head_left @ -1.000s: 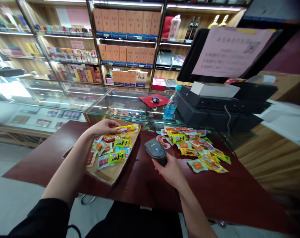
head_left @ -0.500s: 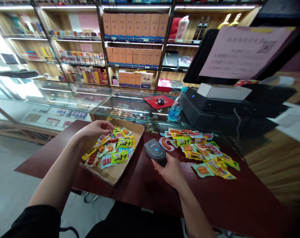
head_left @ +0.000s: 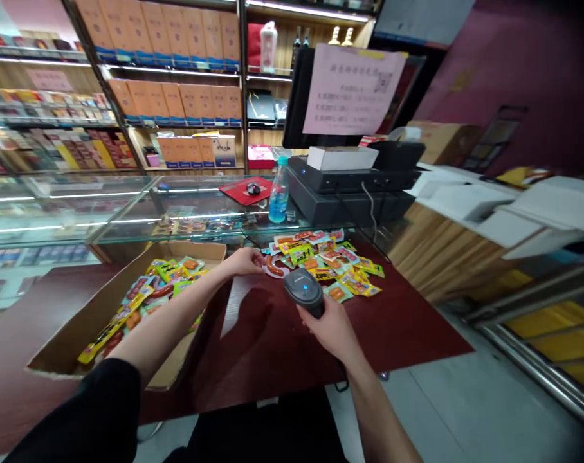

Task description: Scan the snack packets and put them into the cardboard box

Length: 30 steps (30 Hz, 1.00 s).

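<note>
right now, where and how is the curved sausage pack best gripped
Probably best to pinch the curved sausage pack by its left edge, coming from the left. It looks thin and flat, with other packs crowding its right side and the scanner close on its near right. The left hand is at that edge; whether it touches is unclear.

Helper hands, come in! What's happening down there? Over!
Left hand at the curved sausage pack, grip unclear. Right hand gripping scanner. Other packs piled beside the sausage, none between it and left hand.
</note>
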{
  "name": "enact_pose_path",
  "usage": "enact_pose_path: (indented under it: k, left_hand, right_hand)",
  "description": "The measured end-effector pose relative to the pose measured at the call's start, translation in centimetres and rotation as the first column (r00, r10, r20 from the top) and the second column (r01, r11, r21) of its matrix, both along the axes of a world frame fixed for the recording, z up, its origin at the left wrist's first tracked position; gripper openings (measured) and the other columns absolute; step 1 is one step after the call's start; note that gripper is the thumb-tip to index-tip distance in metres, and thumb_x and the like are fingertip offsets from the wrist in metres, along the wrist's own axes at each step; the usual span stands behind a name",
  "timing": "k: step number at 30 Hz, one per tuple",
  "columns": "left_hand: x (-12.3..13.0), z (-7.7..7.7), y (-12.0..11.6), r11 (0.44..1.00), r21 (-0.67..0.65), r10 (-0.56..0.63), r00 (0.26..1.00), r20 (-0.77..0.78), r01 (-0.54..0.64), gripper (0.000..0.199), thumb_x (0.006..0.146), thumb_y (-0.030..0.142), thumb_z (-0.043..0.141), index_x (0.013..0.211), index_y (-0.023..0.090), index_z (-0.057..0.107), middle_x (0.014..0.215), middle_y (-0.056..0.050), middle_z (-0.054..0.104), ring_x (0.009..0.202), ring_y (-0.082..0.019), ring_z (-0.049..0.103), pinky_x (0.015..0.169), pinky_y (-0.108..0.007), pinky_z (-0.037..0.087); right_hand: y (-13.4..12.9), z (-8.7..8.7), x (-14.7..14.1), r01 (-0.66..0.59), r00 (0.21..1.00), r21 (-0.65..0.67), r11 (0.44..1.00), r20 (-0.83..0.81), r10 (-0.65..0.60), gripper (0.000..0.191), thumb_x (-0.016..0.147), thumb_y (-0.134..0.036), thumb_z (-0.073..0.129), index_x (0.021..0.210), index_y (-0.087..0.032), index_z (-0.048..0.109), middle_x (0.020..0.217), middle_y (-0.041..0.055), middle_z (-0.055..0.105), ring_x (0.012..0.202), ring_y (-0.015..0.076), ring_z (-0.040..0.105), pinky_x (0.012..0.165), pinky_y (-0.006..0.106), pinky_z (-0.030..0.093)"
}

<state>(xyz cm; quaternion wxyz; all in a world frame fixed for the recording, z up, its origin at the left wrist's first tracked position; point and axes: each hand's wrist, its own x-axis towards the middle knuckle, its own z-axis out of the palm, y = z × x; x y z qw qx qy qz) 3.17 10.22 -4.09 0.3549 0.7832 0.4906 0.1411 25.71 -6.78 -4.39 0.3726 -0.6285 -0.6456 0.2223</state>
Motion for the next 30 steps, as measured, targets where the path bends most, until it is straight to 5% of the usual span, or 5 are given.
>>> enact_pose_path:
  k: [11, 19, 22, 25, 30]
  left_hand:
    - [6.1, -4.8, 1.8, 0.946, 0.279, 0.0, 0.864, -0.504, 0.163, 0.056, 0.061, 0.046, 0.077, 0.11, 0.022, 0.068, 0.119, -0.013, 0.056, 0.1, -0.026, 0.061, 0.086, -0.031, 0.047]
    - [5.6, -3.9, 0.4, 0.931, 0.254, -0.079, 0.826, -0.558, 0.261, 0.034, 0.066, 0.032, 0.071, 0.094, 0.013, 0.068, 0.106, -0.017, 0.063, 0.093, -0.028, 0.064, 0.079, -0.032, 0.049]
    - [4.1, -2.8, 0.4, 0.964, 0.221, -0.054, 0.921, -0.387, 0.149, 0.028, 0.062, 0.03, 0.071, 0.085, 0.014, 0.067, 0.089, -0.011, 0.068, 0.085, -0.025, 0.065, 0.075, -0.03, 0.05]
    - [1.6, -1.2, -0.2, 0.999, -0.039, 0.035, 0.999, -0.002, -0.035, 0.021, 0.068, 0.029, 0.067, 0.082, 0.015, 0.065, 0.076, -0.004, 0.067, 0.075, -0.018, 0.065, 0.072, -0.028, 0.052]
    - [-2.8, 1.2, -2.9, 0.83, -0.558, 0.367, 0.733, 0.573, 0.02, 0.019, 0.072, 0.019, 0.068, 0.088, 0.011, 0.062, 0.081, -0.006, 0.069, 0.075, -0.015, 0.066, 0.077, -0.034, 0.057]
  right_hand:
    - [-1.3, -0.5, 2.5, 0.083, 0.996, 0.0, 0.997, 0.02, -0.083, 0.028, 0.079, -0.038, 0.059, 0.095, -0.016, 0.066, 0.081, 0.0091, 0.073, 0.075, 0.0238, 0.069, 0.065, 0.028, 0.048]
    - [-1.0, -0.5, 1.7, 0.052, 0.998, -0.002, 0.999, -0.021, -0.052, 0.029, 0.079, -0.038, 0.06, 0.097, -0.016, 0.066, 0.078, 0.0076, 0.073, 0.074, 0.0237, 0.069, 0.067, 0.029, 0.049]
    - [-0.9, -0.2, 1.2, 0.019, 0.999, 0.013, 1.0, -0.028, -0.019, 0.028, 0.079, -0.036, 0.06, 0.099, -0.017, 0.066, 0.078, 0.0067, 0.073, 0.075, 0.0236, 0.069, 0.068, 0.03, 0.049]
    - [-0.7, 0.3, 0.5, -0.005, 1.0, 0.021, 1.0, -0.03, 0.006, 0.025, 0.078, -0.034, 0.06, 0.097, -0.017, 0.066, 0.079, 0.0062, 0.073, 0.075, 0.0232, 0.068, 0.068, 0.03, 0.049]
    - [-0.1, 1.0, -1.3, -0.068, 0.997, 0.045, 0.997, -0.025, 0.069, 0.024, 0.078, -0.034, 0.061, 0.094, -0.017, 0.066, 0.079, 0.0069, 0.073, 0.074, 0.0229, 0.068, 0.068, 0.03, 0.049]
